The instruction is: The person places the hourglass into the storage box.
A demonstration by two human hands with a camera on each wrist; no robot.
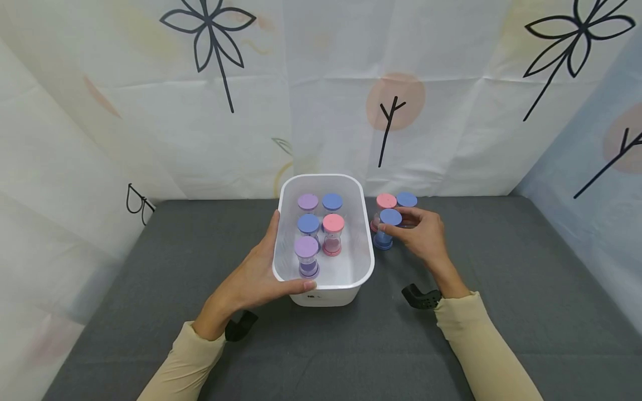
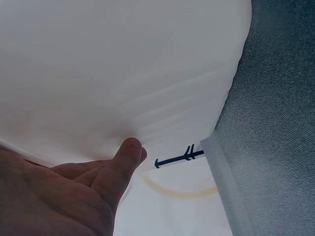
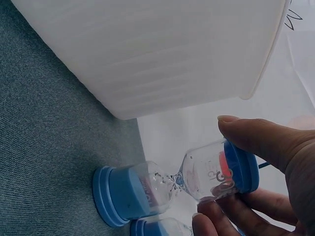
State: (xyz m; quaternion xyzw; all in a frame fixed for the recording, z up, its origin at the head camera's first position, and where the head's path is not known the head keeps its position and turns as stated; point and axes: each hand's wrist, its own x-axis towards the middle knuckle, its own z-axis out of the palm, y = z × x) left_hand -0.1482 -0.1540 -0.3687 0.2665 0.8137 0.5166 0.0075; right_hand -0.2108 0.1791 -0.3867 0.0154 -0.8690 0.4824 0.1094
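A pale printed cloth backdrop (image 1: pixel 331 128) rises behind and beside the work area. A dark grey tabletop (image 1: pixel 200 250) carries everything handled. A white bin (image 1: pixel 328 297) stands upright on it, near the middle of the far part.

The left hand (image 1: pixel 253 278) is at the bin's near left corner: fingers extended along the outer left wall, thumb laid straight across the near rim. The right hand (image 1: pixel 421 231) is beside the bin's right wall; thumb and fingers pinch the upper cap of the held blue-capped hourglass (image 1: pixel 390 218). This piece is outside the bin, slightly tilted; contact of its base with the tabletop cannot be confirmed.

Just beyond it are a pink-capped hourglass (image 1: pixel 385 200) and a second blue-capped hourglass (image 1: pixel 407 199), the latter partly hidden by the hand.

Five hourglasses stand inside the bin: rear purple (image 1: pixel 308 201), rear blue (image 1: pixel 332 201), middle blue (image 1: pixel 308 223), middle pink (image 1: pixel 333 224) and front purple (image 1: pixel 306 248). The held piece's blue sand lies in its lower bulb.
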